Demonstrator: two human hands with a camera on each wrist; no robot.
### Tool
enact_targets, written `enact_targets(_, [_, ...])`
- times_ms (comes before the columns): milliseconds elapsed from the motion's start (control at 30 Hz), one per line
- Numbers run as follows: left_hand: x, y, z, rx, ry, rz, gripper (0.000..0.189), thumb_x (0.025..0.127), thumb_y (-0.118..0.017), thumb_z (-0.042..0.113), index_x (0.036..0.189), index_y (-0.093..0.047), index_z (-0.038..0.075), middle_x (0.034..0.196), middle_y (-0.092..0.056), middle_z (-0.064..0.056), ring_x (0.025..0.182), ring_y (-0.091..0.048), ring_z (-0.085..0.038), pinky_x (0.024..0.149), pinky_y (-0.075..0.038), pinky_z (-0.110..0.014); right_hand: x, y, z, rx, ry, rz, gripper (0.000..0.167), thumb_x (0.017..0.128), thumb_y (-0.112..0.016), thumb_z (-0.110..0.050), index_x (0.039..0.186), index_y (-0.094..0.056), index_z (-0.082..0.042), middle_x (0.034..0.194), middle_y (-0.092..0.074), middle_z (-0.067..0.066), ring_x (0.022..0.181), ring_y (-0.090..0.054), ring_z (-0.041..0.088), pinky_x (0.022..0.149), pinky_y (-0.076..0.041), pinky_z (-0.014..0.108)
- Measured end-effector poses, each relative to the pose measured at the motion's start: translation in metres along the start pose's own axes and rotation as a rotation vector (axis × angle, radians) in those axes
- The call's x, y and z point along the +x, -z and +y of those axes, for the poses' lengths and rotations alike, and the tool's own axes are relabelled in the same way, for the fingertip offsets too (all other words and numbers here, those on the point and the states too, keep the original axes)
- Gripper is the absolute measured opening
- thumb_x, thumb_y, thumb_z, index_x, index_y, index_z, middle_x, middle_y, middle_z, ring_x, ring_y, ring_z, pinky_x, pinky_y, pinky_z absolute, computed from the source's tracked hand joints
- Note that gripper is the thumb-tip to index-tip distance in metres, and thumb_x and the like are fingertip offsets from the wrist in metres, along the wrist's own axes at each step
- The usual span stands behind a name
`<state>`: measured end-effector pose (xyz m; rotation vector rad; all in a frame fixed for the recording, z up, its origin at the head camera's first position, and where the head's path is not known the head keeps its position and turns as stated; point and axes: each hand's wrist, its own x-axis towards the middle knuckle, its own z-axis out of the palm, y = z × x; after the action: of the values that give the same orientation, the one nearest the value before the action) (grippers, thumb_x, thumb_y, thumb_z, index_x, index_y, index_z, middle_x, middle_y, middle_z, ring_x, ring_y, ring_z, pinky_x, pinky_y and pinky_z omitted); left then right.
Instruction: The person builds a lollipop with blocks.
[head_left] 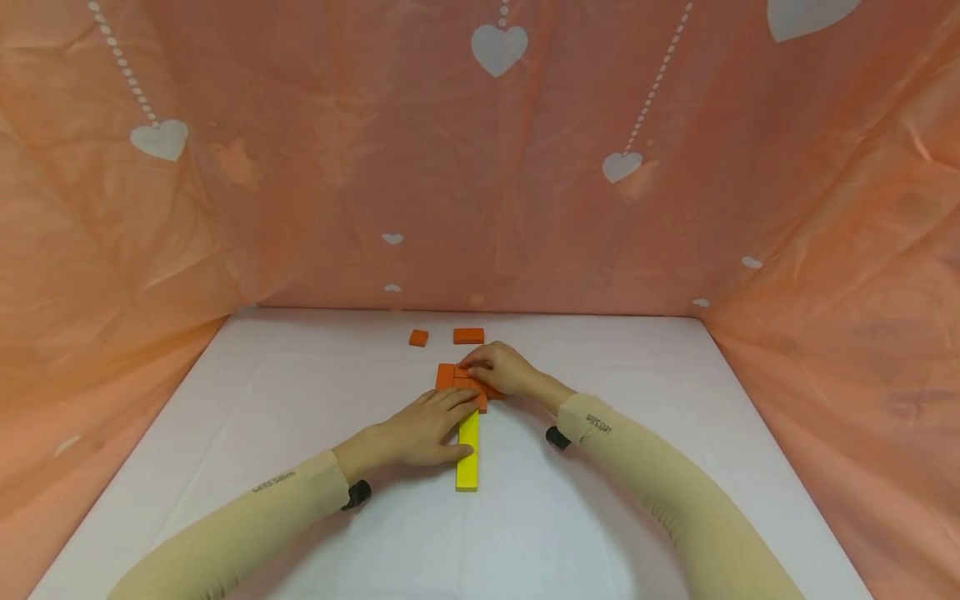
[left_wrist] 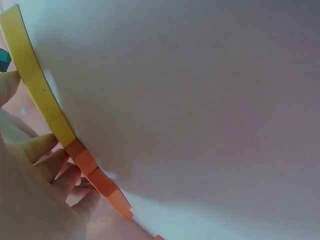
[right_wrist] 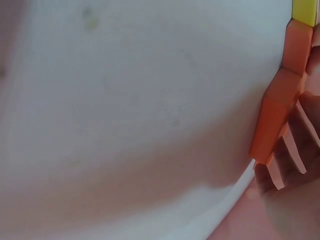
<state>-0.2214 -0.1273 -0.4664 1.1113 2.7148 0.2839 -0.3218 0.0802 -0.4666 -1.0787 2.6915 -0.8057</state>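
Observation:
A flat cluster of orange wooden blocks [head_left: 446, 376] lies mid-table, its pieces set against one another. From its near end a straight yellow strip [head_left: 467, 475] runs toward me; a seam shows across the yellow blocks [left_wrist: 37, 80] in the left wrist view. My left hand [head_left: 427, 429] spreads over the join, thumb on the yellow strip and fingertips on the orange pieces. At the cluster's far right side, my right hand [head_left: 506, 371] touches the orange blocks [right_wrist: 272, 120] with bent fingers. Both hands hide part of the cluster.
Farther back on the white tabletop [head_left: 300, 358] lie a small orange block [head_left: 418, 337] and a longer orange block [head_left: 468, 336], apart from the cluster. A pinkish-orange curtain [head_left: 337, 167] with white hearts hangs behind the table and on both sides.

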Motion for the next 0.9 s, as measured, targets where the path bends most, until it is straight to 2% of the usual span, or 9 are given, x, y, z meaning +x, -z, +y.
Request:
enact_targets(433, [0.0025, -0.0032, -0.0013, 0.001, 0.002, 0.009, 0.078, 0.101, -0.061, 0.052, 0.161, -0.038, 0.006, 0.169, -0.031, -0.01, 0.155, -0.028, -0.03, 0.124, -0.025, -0.057, 0.0002, -0.0013, 0.0015, 0.002, 0.012, 0.005, 0.026, 0.105, -0.062, -0.016, 0.128, -0.074, -0.008, 0.128, -0.072, 0.007, 0.121, -0.062, 0.029, 0.11, -0.047, 0.047])
enact_targets(900, [0.0008, -0.0026, -0.0009, -0.002, -0.002, 0.022, 0.077, 0.102, -0.061, 0.049, 0.16, -0.038, 0.005, 0.169, -0.029, -0.013, 0.155, -0.028, -0.033, 0.123, -0.027, -0.058, -0.0013, -0.0016, 0.0009, 0.012, -0.049, 0.0, 0.031, 0.106, -0.061, -0.02, 0.135, -0.071, -0.011, 0.134, -0.07, 0.007, 0.127, -0.058, 0.03, 0.113, -0.044, 0.049])
